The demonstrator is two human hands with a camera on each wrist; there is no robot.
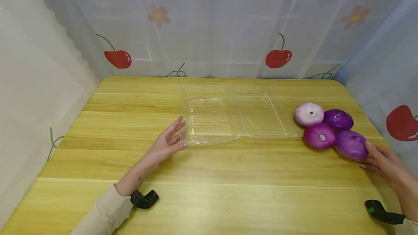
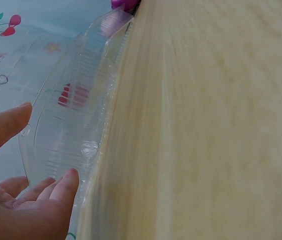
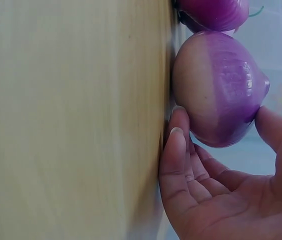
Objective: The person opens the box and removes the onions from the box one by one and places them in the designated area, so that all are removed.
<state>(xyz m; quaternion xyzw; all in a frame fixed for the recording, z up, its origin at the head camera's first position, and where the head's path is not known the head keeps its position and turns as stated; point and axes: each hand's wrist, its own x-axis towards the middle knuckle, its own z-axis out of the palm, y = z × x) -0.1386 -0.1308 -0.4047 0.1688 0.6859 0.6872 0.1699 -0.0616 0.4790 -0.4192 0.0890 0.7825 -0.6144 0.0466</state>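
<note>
A clear plastic clamshell container (image 1: pixel 240 133) lies unfolded flat on the table, its two halves side by side. At its left edge is my left hand (image 1: pixel 169 142), fingers spread and thumb apart from them, fingertips right at the rim (image 2: pixel 26 145). On the right sits a cluster of purple onions, one of them paler (image 1: pixel 308 114). My right hand (image 1: pixel 385 160) holds the nearest right purple onion (image 1: pixel 351 145) from its right side. In the right wrist view, the thumb is on one side of this onion (image 3: pixel 231 85) and the fingertips (image 3: pixel 177 117) on the other.
A darker onion (image 1: pixel 338 119) and a magenta one (image 1: pixel 320 136) touch the others in the cluster, close to the container's right side. The wooden table (image 1: pixel 222 191) is bordered by a patterned curtain (image 1: pixel 209 28) behind and pale walls at the sides.
</note>
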